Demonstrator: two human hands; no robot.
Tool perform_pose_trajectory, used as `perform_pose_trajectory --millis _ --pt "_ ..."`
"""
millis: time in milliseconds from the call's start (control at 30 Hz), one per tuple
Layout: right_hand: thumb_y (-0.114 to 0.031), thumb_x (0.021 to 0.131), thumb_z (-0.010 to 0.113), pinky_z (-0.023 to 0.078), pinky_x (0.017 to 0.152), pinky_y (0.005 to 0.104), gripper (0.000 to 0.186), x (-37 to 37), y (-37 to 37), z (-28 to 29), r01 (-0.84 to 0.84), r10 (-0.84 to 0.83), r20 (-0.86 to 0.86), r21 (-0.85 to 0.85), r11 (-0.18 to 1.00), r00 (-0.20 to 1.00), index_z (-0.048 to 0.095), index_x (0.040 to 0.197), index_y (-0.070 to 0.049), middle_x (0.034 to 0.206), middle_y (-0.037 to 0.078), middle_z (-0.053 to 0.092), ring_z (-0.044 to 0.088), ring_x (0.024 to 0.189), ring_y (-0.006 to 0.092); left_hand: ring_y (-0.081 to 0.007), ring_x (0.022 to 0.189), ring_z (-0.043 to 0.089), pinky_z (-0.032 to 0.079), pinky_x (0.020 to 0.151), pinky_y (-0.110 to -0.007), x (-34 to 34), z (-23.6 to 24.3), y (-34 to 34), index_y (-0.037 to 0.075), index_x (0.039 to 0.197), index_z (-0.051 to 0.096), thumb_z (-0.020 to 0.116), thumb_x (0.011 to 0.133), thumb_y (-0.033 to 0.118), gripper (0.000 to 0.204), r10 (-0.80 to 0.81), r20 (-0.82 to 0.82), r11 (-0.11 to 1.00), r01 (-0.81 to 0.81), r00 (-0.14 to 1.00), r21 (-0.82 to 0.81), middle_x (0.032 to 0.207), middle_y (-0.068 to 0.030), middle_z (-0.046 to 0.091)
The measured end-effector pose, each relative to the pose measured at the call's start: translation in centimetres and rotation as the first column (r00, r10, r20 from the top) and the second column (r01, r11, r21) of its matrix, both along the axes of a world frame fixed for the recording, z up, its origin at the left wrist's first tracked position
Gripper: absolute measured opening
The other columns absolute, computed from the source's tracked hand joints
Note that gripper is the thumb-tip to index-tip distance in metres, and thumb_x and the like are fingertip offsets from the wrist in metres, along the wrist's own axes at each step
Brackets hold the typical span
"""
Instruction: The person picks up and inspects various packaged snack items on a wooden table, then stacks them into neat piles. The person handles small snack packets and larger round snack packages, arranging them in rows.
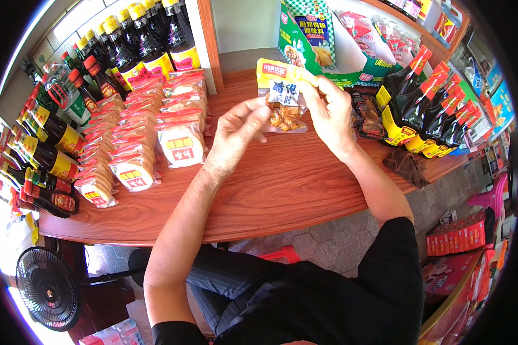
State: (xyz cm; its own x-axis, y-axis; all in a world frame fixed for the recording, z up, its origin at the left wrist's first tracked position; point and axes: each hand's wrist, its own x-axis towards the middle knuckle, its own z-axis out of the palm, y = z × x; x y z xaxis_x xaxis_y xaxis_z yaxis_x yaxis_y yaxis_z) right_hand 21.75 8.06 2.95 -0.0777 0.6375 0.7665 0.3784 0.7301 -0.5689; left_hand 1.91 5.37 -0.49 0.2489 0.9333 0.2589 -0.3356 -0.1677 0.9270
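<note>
Above the wooden counter, a small snack pouch point(286, 118) hangs upright, with a yellow top, a clear window and brown pieces inside. My right hand point(332, 114) pinches its upper right edge between thumb and fingers. At the pouch's lower left edge is my left hand point(240, 127), its thumb and forefinger closed on the film and the other fingers curled. Just left of that hand, bagged round pale crackers point(181, 144) stand in rows, in clear wrappers with red tops. More dark brown snack pouches point(369, 118) lie to the right of my right hand.
Dark sauce bottles point(121, 46) crowd the counter's left and back. Red-capped bottles in yellow carriers point(423, 109) stand at the right, near a crumpled brown cloth point(406, 167). Green display boxes point(351, 69) hold packets behind. A black fan point(49, 287) stands below left of the wooden counter point(282, 184).
</note>
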Motion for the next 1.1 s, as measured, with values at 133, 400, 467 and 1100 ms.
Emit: perform_pose_trajectory --millis 133,400,467,1100 --pt "-0.012 0.096 0.064 0.041 0.05 0.0248 0.016 -0.1 0.2 0.0 -0.015 0.014 -0.073 -0.022 1.0 0.997 0.064 0.087 0.002 0.065 0.006 0.062 0.053 0.058 0.0048 -0.011 0.087 0.065 0.052 0.073 -0.026 0.6 -0.1 -0.4 0.004 0.114 0.067 0.072 0.093 0.02 0.027 -0.141 -0.114 0.983 0.153 0.983 0.102 0.097 -0.0031 0.071" --pt "-0.01 0.096 0.064 0.042 0.051 0.0239 0.013 0.1 0.3 -0.2 -0.078 0.072 -0.102 -0.062 0.995 0.992 0.067 0.093 0.002 0.066 0.004 0.062 0.054 0.059 0.0038 -0.0107 0.085 0.064 0.052 0.074 -0.026 0.8 -0.1 -0.6 0.004 0.116 0.067 0.073 0.092 0.02 0.029 -0.169 -0.117 0.976 0.183 0.979 0.117 0.097 -0.003 0.071" --pt "-0.009 0.096 0.065 0.041 0.051 0.0238 0.012 -0.3 -0.4 0.2 -0.098 0.092 -0.116 -0.049 0.994 0.989 0.068 0.095 0.002 0.067 0.004 0.063 0.054 0.059 0.0038 -0.0109 0.085 0.064 0.052 0.074 -0.026 0.6 -0.4 -0.4 0.004 0.115 0.067 0.072 0.093 0.02 0.028 -0.161 -0.126 0.981 0.173 0.979 0.088 0.096 -0.0029 0.071" --pt "-0.014 0.1 0.06 0.032 0.051 0.0214 0.02 -0.9 -0.8 0.9 -0.162 0.144 -0.233 -0.06 0.985 0.962 0.066 0.107 0.003 0.069 -0.006 0.052 0.04 0.061 0.0009 -0.009 0.106 0.06 0.048 0.098 -0.03 0.3 0.4 -0.7 0.003 0.119 0.068 0.069 0.094 0.007 0.025 -0.133 -0.145 0.965 0.161 0.98 0.208 0.113 -0.0019 0.07"
